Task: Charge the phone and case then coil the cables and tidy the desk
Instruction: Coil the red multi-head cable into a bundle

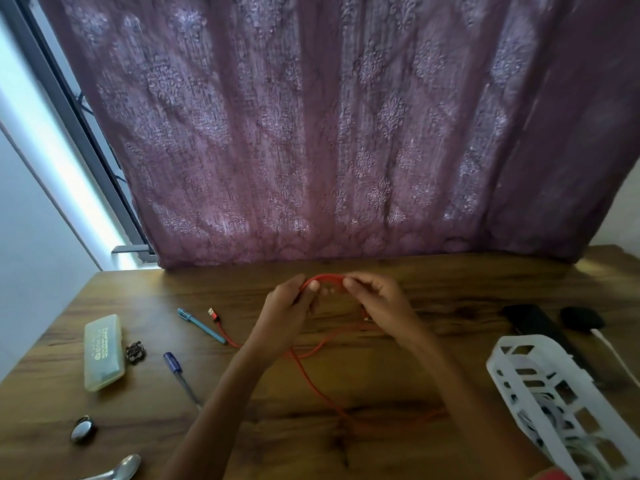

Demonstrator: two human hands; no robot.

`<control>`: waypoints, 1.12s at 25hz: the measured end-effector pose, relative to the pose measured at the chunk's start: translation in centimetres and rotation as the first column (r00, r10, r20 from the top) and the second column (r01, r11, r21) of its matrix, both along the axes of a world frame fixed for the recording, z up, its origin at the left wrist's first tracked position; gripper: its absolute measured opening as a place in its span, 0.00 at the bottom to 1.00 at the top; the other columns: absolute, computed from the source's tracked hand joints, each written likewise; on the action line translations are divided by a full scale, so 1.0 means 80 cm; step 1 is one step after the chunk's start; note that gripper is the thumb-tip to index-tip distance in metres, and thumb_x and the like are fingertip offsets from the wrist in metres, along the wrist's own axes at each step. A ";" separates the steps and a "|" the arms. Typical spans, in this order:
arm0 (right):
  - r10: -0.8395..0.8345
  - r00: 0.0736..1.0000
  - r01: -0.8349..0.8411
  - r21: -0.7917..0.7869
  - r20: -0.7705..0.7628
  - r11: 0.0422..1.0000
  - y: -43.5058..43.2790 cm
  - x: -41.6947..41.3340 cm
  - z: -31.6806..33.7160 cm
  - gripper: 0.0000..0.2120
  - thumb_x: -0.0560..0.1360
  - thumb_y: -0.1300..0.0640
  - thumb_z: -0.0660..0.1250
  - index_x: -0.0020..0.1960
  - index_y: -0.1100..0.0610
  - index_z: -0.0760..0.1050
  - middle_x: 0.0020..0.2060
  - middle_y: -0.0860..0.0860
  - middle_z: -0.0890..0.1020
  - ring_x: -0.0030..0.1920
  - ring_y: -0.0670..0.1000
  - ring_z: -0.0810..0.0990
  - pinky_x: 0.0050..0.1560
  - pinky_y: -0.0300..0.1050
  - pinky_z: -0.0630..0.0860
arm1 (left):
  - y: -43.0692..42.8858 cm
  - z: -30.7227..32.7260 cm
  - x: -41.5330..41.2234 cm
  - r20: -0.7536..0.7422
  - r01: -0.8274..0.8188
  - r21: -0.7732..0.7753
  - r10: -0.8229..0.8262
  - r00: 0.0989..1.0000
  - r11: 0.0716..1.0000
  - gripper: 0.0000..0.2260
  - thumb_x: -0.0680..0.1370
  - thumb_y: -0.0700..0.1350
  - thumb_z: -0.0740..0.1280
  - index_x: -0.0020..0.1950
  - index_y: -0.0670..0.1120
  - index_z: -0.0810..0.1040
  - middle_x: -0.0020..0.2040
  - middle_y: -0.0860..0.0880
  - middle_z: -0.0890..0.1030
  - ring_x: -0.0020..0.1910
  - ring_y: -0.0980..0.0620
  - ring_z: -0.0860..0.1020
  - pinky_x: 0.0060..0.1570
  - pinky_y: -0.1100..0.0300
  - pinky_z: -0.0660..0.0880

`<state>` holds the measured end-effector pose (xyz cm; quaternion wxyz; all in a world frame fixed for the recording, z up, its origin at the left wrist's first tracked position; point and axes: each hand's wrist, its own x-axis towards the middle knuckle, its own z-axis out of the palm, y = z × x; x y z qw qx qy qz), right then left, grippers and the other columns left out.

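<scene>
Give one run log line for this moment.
phase: coiling | left hand: grips red cable | right hand: pinches red cable | USB plug: on desk

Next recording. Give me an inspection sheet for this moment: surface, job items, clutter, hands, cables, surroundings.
Surface: wooden desk, wood grain visible between the items.
Job's things: black phone and small black case at the right, behind the white basket.
Clutter: blue pen, purple pen, pale box, round metal piece and spoon at the left.
Hands: left hand and right hand each pinch a loop of the red cable.
Cables: the red cable trails across the desk, its USB plug lying free; a white cable reaches the case; pale cables lie in the basket.
Surroundings: purple curtain, window frame.
</scene>
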<state>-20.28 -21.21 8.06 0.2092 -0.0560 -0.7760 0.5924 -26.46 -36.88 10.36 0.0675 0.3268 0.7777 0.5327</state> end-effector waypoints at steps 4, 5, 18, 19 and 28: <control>-0.003 1.000 0.007 -0.216 0.015 0.976 0.008 0.027 0.014 0.07 0.77 0.61 0.63 0.45 0.53 0.79 0.31 0.46 0.82 0.34 0.44 0.79 0.40 0.37 0.74 | 0.002 0.026 0.009 0.210 -0.088 0.195 0.046 0.977 0.977 0.13 0.81 0.44 0.56 0.40 0.44 0.74 0.31 0.50 0.71 0.21 0.62 0.65 0.23 0.73 0.60; 0.013 1.000 -0.012 -0.284 0.002 0.959 0.010 0.033 0.017 0.07 0.76 0.63 0.63 0.47 0.54 0.79 0.32 0.47 0.82 0.32 0.44 0.79 0.38 0.38 0.75 | 0.001 0.030 0.013 0.267 -0.106 0.224 0.043 0.963 0.969 0.13 0.81 0.44 0.56 0.39 0.44 0.74 0.31 0.50 0.70 0.21 0.62 0.64 0.22 0.71 0.59; 0.155 0.988 -0.152 -0.109 0.016 0.982 0.014 0.079 0.083 0.03 0.69 0.66 0.71 0.43 0.63 0.81 0.31 0.45 0.83 0.30 0.41 0.76 0.31 0.33 0.74 | 0.011 0.076 0.056 0.330 0.341 -0.157 -0.276 0.903 0.927 0.13 0.81 0.46 0.56 0.44 0.46 0.78 0.36 0.49 0.81 0.32 0.55 0.77 0.36 0.63 0.74; 0.163 0.987 -0.162 -0.090 0.001 0.983 0.011 0.079 0.088 0.04 0.69 0.66 0.71 0.44 0.62 0.81 0.32 0.45 0.83 0.31 0.41 0.77 0.32 0.33 0.74 | 0.014 0.079 0.058 0.363 0.365 -0.134 -0.297 0.883 0.921 0.13 0.81 0.46 0.55 0.45 0.47 0.78 0.35 0.50 0.81 0.30 0.57 0.76 0.35 0.64 0.72; -0.092 0.995 0.095 -0.551 0.033 0.829 -0.051 0.090 0.052 0.08 0.72 0.54 0.67 0.50 0.55 0.75 0.43 0.54 0.84 0.38 0.45 0.83 0.37 0.37 0.78 | 0.043 0.084 0.065 0.630 -0.019 0.422 -0.278 0.725 0.907 0.13 0.81 0.45 0.55 0.48 0.42 0.78 0.27 0.54 0.70 0.23 0.60 0.65 0.24 0.69 0.66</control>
